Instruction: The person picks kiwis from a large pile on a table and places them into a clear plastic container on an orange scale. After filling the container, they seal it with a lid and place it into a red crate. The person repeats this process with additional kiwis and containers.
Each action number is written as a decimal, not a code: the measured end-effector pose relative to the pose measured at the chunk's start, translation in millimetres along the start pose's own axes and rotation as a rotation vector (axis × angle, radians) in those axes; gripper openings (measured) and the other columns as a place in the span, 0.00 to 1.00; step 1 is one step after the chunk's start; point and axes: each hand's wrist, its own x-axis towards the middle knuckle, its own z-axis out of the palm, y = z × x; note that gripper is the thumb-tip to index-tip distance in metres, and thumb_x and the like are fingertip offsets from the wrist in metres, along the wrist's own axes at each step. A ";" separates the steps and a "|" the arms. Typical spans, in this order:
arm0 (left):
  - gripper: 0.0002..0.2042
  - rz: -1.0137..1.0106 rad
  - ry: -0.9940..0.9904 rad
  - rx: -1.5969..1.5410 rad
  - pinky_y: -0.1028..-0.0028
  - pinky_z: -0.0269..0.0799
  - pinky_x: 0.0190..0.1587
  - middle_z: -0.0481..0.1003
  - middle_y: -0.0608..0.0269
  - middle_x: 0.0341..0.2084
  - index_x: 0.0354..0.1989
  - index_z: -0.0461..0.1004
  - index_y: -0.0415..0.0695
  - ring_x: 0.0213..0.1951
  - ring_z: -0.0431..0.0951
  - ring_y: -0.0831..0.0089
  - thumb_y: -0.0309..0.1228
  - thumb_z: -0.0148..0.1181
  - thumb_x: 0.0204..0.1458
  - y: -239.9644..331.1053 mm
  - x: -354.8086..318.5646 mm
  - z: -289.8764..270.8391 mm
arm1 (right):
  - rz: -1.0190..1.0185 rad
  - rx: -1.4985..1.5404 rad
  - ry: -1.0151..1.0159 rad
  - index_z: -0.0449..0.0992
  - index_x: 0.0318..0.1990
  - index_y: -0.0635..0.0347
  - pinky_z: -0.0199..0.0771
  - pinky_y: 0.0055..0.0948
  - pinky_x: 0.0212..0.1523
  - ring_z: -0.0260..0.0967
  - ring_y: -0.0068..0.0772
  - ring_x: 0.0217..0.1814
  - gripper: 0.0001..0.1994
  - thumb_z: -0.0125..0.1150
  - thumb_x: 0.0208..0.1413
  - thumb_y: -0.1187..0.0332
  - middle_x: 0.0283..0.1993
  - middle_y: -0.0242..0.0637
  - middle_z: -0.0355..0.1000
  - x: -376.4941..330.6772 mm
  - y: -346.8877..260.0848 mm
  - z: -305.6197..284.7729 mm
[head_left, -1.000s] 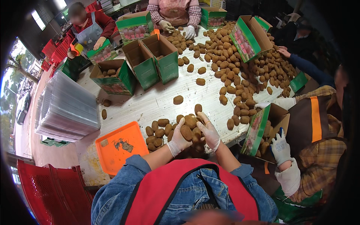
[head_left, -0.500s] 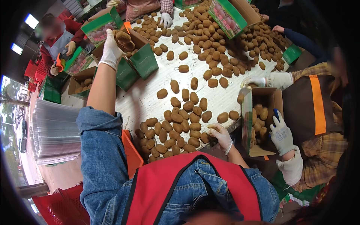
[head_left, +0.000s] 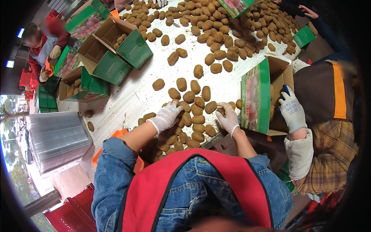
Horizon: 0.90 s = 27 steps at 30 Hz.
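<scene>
Brown kiwifruit (head_left: 198, 119) lie in a loose cluster on the pale tabletop in front of me. My left hand (head_left: 167, 117), in a thin white glove, is bent over the cluster's left side with its fingers curled round kiwifruit; the palm hides most of what is under it. At the cluster's right edge, my right hand (head_left: 229, 119), gloved the same way, has its thumb and fingers about a kiwifruit (head_left: 221, 111), partly covered. Beyond my left arm stand open green cartons (head_left: 113, 66), the rear one (head_left: 135, 48) with kiwifruit inside.
A large kiwifruit heap (head_left: 216, 33) covers the far side. At right a co-worker's gloved hand (head_left: 291, 110) steadies a green carton (head_left: 257, 96). Another green carton (head_left: 87, 87) and stacked clear plastic trays (head_left: 58, 135) are at left. An orange bin (head_left: 139, 164) sits beneath my left forearm.
My left hand has come back from above the rear carton, where it held kiwifruit, to the near cluster. My right hand stays by the cluster. The co-worker's carton has turned and shifted.
</scene>
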 end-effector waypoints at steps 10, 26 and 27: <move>0.14 -0.232 -0.092 -1.982 0.64 0.81 0.43 0.79 0.55 0.36 0.44 0.75 0.38 0.36 0.81 0.63 0.37 0.51 0.62 -67.9 63.8 -45.6 | -0.186 -0.378 -0.195 0.71 0.57 0.58 0.63 0.46 0.68 0.61 0.58 0.63 0.25 0.66 0.50 0.69 0.57 0.49 0.68 11.2 -14.0 47.5; 0.12 -0.027 0.203 0.209 0.61 0.78 0.36 0.81 0.53 0.33 0.42 0.78 0.42 0.37 0.84 0.59 0.36 0.64 0.54 61.4 154.1 -3.4 | -0.176 -0.369 -0.276 0.79 0.46 0.58 0.68 0.43 0.60 0.69 0.52 0.56 0.18 0.72 0.50 0.61 0.50 0.45 0.75 11.8 -2.7 29.0; 0.08 -0.018 0.207 0.210 0.61 0.76 0.33 0.81 0.55 0.31 0.42 0.78 0.44 0.35 0.84 0.60 0.31 0.58 0.56 62.2 149.7 -1.0 | -0.194 -0.412 -0.283 0.80 0.44 0.58 0.70 0.43 0.58 0.71 0.51 0.53 0.16 0.71 0.50 0.61 0.48 0.45 0.76 12.7 -5.7 26.8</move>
